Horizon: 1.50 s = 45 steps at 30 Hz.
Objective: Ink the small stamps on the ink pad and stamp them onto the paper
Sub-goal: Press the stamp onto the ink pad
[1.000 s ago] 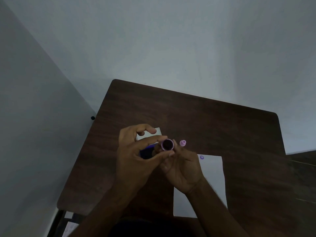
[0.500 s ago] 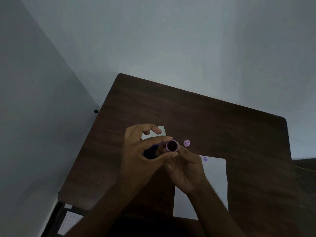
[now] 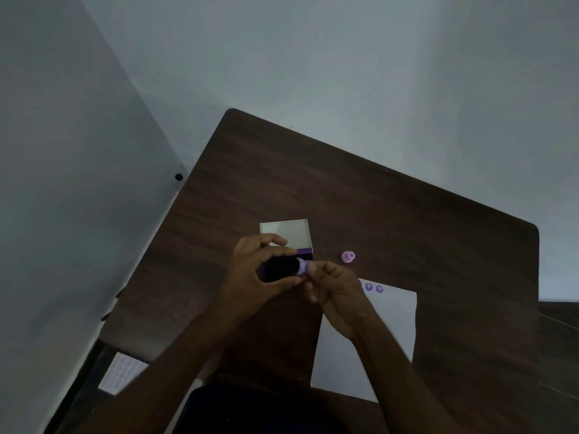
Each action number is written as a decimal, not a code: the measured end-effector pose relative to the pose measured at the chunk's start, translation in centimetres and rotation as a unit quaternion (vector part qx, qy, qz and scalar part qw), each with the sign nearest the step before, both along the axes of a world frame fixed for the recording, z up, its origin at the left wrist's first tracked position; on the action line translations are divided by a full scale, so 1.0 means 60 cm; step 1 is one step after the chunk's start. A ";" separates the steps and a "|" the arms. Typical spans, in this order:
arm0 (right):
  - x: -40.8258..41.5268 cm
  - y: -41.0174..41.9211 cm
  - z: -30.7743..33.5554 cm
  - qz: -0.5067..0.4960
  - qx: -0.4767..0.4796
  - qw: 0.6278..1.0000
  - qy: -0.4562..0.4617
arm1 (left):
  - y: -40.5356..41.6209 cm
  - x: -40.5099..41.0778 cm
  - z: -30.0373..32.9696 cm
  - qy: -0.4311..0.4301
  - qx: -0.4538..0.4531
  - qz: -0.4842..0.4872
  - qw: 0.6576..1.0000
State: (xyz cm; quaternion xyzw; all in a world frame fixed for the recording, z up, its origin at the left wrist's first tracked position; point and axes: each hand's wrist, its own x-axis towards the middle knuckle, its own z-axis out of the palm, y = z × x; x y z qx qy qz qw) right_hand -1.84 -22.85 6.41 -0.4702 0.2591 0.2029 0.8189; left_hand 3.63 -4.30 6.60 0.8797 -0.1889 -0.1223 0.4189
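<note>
— Where's your stamp (image 3: 302, 266)?
— Lying sideways above the table (image 3: 407, 220), face toward your left hand (image 3: 250, 270), which curls round the dark pad (image 3: 279, 268). Your right hand (image 3: 340, 292) pinches its other end.

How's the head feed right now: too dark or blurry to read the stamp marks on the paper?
Head view: dim, underexposed; hands slightly motion-blurred around the stamp; two purple marks on the paper visible, their design too small to read; wide-angle bends the table edges.

A plain, dim room corner, home or office uncertain: bare pale walls (image 3: 344, 57) meet behind a dark wood-grain counter (image 3: 376, 208).
</note>
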 end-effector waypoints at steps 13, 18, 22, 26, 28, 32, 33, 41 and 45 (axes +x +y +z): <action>0.067 0.062 -0.096 0.312 -0.524 0.789 0.068 | 0.012 -0.006 -0.167 0.020 0.185 -0.002 0.983; 0.085 0.083 -0.108 0.365 -0.521 0.765 0.100 | 0.007 -0.003 -0.197 0.063 0.213 -0.025 0.975; 0.087 0.090 -0.114 0.393 -0.530 0.744 0.100 | 0.015 -0.009 -0.204 0.012 0.200 -0.014 0.980; 0.087 0.096 -0.118 0.410 -0.548 0.725 0.077 | 0.014 -0.008 -0.206 -0.009 0.195 -0.004 0.981; 0.088 0.098 -0.119 0.416 -0.556 0.716 0.067 | 0.015 -0.007 -0.207 -0.007 0.199 -0.006 0.980; 0.087 0.102 -0.118 0.422 -0.560 0.710 0.066 | 0.019 -0.004 -0.207 -0.006 0.211 -0.007 0.977; 0.085 0.103 -0.118 0.421 -0.561 0.710 0.061 | 0.020 -0.003 -0.206 -0.005 0.209 -0.006 0.978; 0.087 0.112 -0.116 0.435 -0.561 0.703 0.056 | 0.021 0.001 -0.198 -0.006 0.180 -0.004 0.984; 0.090 0.114 -0.114 0.436 -0.563 0.700 0.051 | 0.023 0.000 -0.195 0.009 0.174 -0.009 0.985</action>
